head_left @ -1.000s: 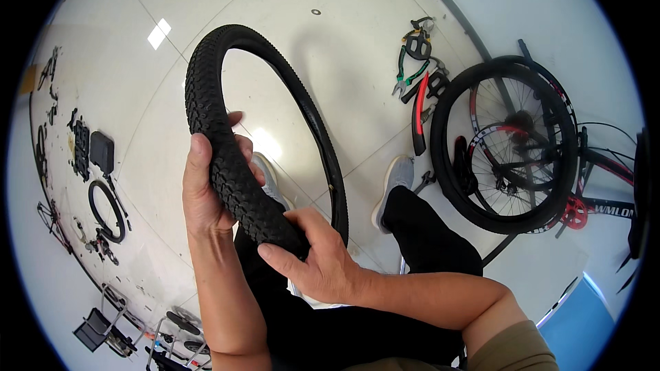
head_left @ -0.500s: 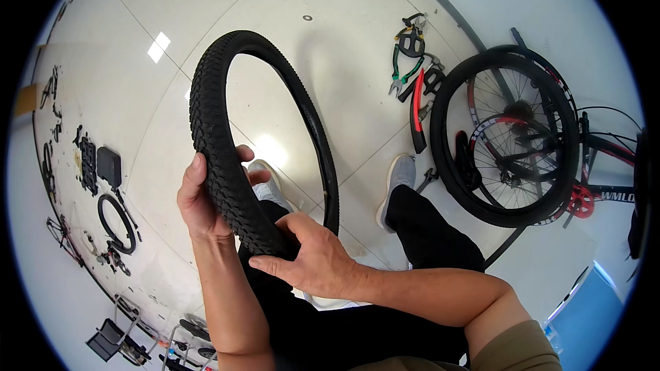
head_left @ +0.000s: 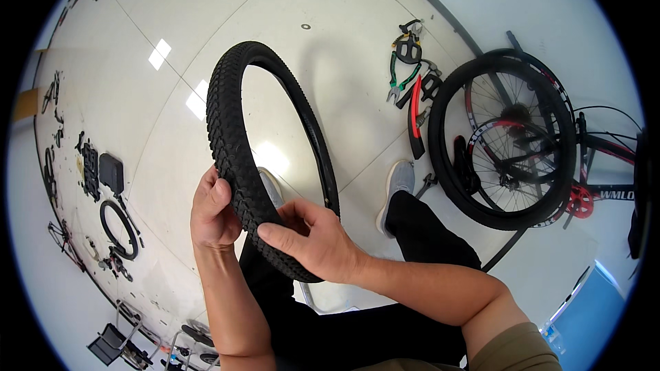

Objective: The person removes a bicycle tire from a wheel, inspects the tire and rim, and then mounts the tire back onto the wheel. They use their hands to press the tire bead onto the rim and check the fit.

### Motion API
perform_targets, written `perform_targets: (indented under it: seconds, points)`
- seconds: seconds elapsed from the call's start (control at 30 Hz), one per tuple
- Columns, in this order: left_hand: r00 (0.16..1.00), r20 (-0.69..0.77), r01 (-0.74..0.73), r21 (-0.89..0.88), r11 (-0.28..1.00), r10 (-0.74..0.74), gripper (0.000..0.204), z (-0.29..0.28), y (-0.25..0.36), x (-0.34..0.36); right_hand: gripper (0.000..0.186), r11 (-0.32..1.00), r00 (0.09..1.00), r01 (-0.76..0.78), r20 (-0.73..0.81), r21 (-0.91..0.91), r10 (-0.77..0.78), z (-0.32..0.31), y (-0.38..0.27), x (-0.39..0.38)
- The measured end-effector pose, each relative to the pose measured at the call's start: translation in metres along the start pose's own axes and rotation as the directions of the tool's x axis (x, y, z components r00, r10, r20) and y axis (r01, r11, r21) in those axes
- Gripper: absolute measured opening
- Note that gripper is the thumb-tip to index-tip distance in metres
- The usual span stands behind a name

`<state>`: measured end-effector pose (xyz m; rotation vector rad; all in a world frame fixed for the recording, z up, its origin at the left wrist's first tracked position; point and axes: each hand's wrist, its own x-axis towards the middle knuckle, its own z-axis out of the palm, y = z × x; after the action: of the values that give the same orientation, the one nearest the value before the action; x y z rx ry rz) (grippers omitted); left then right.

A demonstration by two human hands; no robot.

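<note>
A black bicycle tyre (head_left: 225, 113) with a knobbly tread stands tilted in front of me, off any rim. My left hand (head_left: 216, 211) is closed against the outer tread at its lower left, with thumb bent and some fingertips hidden by the tyre. My right hand (head_left: 317, 242) grips the lower part, thumb laid across the tread and fingers curled over the inner edge. The inside of the tyre shows as a dark hollow along its right side.
To the right, a bicycle wheel with black tyre (head_left: 457, 189) leans by a bicycle frame (head_left: 608, 192). Green-handled pliers (head_left: 394, 72), a red-and-black strip (head_left: 415, 120) and pedals lie on the floor. Far left are a black case (head_left: 111, 172), a small tyre (head_left: 104, 223) and scattered parts.
The tyre has shifted slightly right and down. My left fingers, which reached through its inside, are now drawn back to the outer side. My right thumb lies further onto the tread.
</note>
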<state>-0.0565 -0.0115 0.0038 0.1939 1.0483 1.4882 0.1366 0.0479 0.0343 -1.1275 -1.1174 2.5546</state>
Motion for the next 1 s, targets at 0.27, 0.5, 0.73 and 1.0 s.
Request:
perform_targets:
  seconds: [0.27, 0.5, 0.73, 1.0]
  points:
    - [0.999, -0.037, -0.029, -0.009, 1.000, 0.028, 0.068, 0.021, -0.004, 0.006, 0.045, 0.936, 0.963, 0.229, -0.077, -0.266, -0.257, 0.019, 0.028, -0.013]
    - [0.995, -0.096, -0.028, -0.170, 0.985, 0.012, 0.076, 0.017, 0.006, 0.015, 0.054, 0.824, 0.978, 0.208, 0.118, -0.527, -0.172, 0.019, 0.046, -0.024]
    - [0.994, -0.021, -0.109, -0.215, 0.970, 0.107, 0.074, 0.007, 0.003, 0.012, 0.052, 0.697, 0.878, 0.150, 0.418, -0.701, 0.231, -0.009, 0.003, -0.009]
    - [0.972, 0.137, -0.185, -0.050, 0.982, 0.190, 0.095, 0.048, -0.009, 0.002, 0.038, 0.464, 0.903, 0.316, 0.413, -0.828, 0.121, -0.024, 0.025, -0.001]
